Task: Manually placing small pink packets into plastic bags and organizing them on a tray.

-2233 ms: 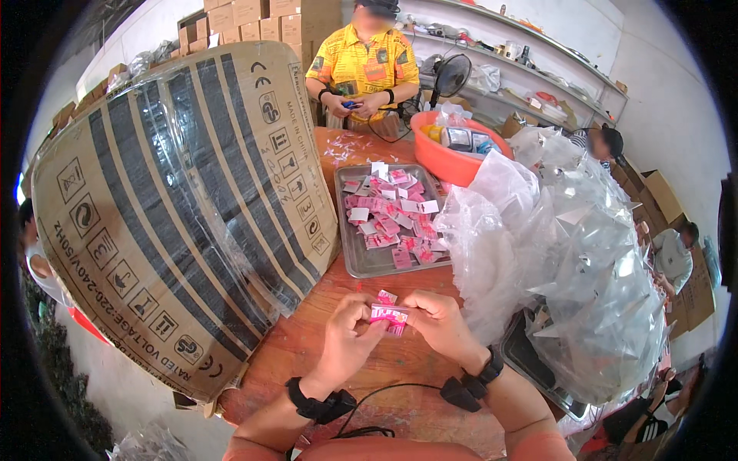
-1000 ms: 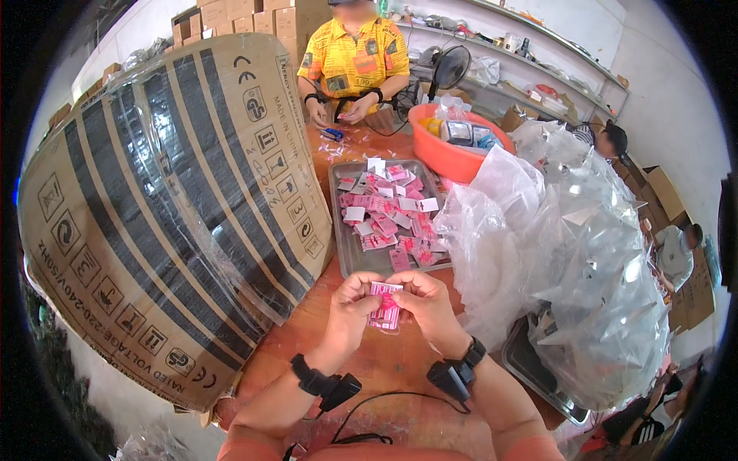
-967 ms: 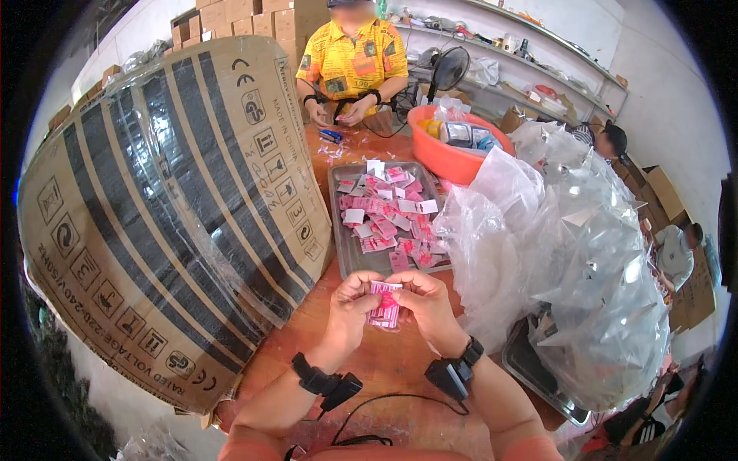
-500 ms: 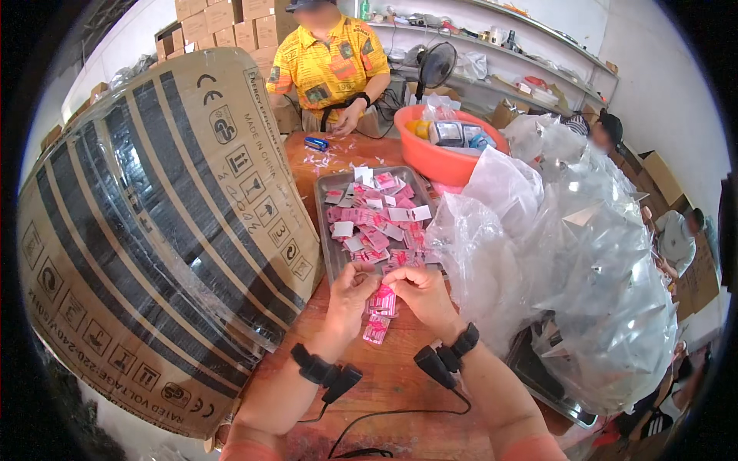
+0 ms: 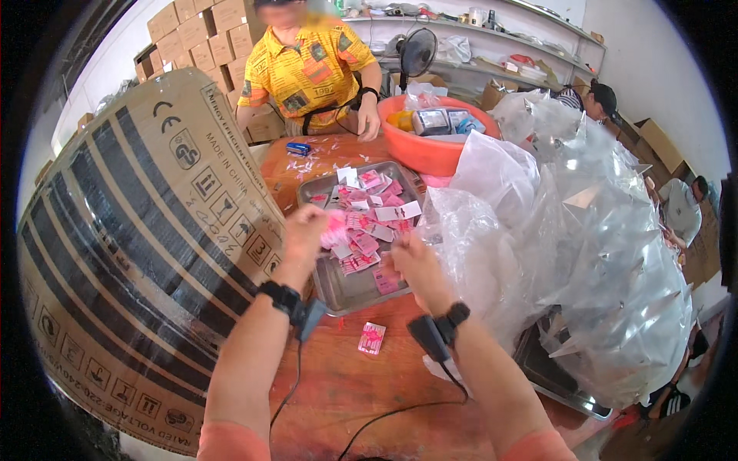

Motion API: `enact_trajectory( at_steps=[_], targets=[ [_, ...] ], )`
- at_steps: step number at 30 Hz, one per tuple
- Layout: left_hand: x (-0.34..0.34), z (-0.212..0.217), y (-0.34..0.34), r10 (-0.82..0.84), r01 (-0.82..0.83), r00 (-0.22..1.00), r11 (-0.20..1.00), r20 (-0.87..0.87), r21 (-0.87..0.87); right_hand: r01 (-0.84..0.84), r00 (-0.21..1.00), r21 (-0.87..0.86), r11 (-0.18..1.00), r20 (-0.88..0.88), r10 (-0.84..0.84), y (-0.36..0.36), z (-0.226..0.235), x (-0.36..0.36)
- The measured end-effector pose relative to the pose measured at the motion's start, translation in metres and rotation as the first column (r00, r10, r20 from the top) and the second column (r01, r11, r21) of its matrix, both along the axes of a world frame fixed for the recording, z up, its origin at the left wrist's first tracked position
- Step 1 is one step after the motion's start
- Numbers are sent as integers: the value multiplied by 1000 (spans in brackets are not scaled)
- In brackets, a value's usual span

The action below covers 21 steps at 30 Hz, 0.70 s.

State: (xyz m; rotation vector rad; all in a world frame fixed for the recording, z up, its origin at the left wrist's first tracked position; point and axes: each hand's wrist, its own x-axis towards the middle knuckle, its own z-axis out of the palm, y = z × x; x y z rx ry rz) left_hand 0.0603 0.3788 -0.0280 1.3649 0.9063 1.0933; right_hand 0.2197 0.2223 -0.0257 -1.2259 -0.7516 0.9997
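Observation:
A grey metal tray (image 5: 338, 296) holds a loose heap of small pink-and-white cards (image 5: 369, 223), some with white tabs. Over the tray's left side, my left hand (image 5: 304, 234) is closed on a pink card (image 5: 334, 229), smeared by motion. My right hand (image 5: 415, 265) is above the tray's right side, its fingers curled beside another pink card (image 5: 385, 280); whether it grips that card I cannot make out. One pink-and-white card (image 5: 371, 338) lies by itself on the wooden table (image 5: 346, 384), in front of the tray.
A large cardboard carton (image 5: 146, 253) stands close on the left. To the right bulge clear plastic bags (image 5: 600, 253), beside an orange basin (image 5: 427, 154) of packages. Across the table, a person in a yellow shirt (image 5: 307, 73) is near a blue stapler-like tool (image 5: 298, 148) and white scraps.
My hands have parted and moved forward over the tray from the front edge. The cards they held together are no longer between them; one card lies on the table.

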Motion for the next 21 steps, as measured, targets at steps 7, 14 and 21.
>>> enact_trajectory(
  at_steps=[7, 14, 21],
  targets=[
    [0, -6, 104, 289, -275, 956, 938, 43, -209, -220, 965, -325, 920, 67, 255, -109, -113, -5],
    [18, -44, 130, 240, -215, 968, 944, 75, -251, -124, 987, -426, 896, 38, 155, -139, -145, -5],
    [31, -53, 132, 200, -172, 977, 943, 73, -283, -117, 986, -422, 899, 56, 155, -139, -151, -3]
  ],
)
